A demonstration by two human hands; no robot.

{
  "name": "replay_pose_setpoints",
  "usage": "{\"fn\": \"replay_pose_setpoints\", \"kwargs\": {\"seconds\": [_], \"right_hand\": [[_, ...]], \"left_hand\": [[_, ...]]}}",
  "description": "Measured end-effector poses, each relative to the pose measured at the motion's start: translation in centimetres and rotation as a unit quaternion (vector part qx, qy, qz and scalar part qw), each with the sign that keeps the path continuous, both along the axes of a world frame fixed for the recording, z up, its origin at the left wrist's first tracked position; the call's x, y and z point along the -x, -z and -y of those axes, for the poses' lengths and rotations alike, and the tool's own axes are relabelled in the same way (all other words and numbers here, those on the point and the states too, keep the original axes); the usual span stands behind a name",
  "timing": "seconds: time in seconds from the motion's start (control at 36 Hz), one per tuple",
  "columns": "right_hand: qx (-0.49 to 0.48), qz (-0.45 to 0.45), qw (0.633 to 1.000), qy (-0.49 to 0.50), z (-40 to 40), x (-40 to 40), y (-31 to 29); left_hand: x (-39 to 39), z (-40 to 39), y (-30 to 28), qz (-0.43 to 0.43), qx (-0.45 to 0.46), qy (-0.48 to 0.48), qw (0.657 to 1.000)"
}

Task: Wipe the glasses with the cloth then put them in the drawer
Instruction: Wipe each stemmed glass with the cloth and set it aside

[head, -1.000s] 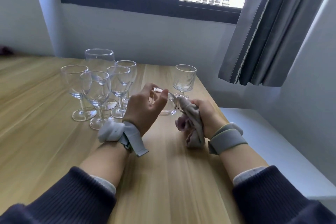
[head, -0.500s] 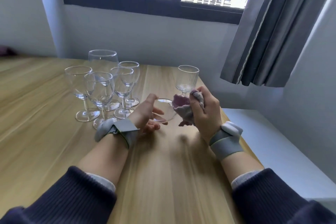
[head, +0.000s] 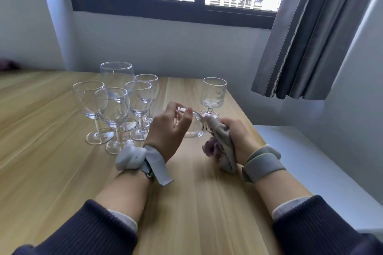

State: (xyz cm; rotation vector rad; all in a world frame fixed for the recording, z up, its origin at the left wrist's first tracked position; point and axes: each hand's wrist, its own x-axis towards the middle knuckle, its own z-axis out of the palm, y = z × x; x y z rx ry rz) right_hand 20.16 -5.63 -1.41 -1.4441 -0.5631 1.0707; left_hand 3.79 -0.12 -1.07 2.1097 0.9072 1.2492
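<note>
At frame centre the left hand [head: 169,130] pinches the glass [head: 196,128] by its foot while the right hand [head: 238,136] grips the cloth [head: 220,141] against its bowl; best to turn it gently, pressing lightly.

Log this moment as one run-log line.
step: wiping | left hand: holds glass | right hand: grips cloth against glass | table: six glasses standing | drawer: unseen

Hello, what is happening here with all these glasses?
A person is wiping a glass. The left hand holds it tipped on its side above the table, and the right hand grips the cloth against it. Five stemmed glasses and a ribbed glass stand behind.
</note>
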Motion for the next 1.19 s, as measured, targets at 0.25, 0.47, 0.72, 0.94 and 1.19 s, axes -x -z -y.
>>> {"fn": "replay_pose_setpoints", "kwargs": {"seconds": [0.25,0.47,0.72,0.94,1.19], "right_hand": [[-0.073,0.152,0.985,0.036,0.1,0.6,-0.3],[-0.255,0.465,0.841,0.107,1.6,0.9,-0.4],[-0.335,0.481,0.807,0.070,2.1,0.7,-0.6],[-0.095,0.187,0.977,0.044,1.2,0.2,-1.6],[-0.031,-0.022,0.999,-0.012,1.2,0.4,-1.3]], "left_hand": [[-0.1,-0.6,0.1,0.023,0.019,0.014,0.999],[-1.2,-1.2,0.7,0.083,0.356,0.061,0.929],[-1.0,-0.9,-0.1,0.046,0.461,0.077,0.883],[-0.9,-0.4,0.2,0.062,0.159,0.043,0.984],[-0.3,-0.4,0.1,-0.011,-0.046,0.001,0.999]]}}
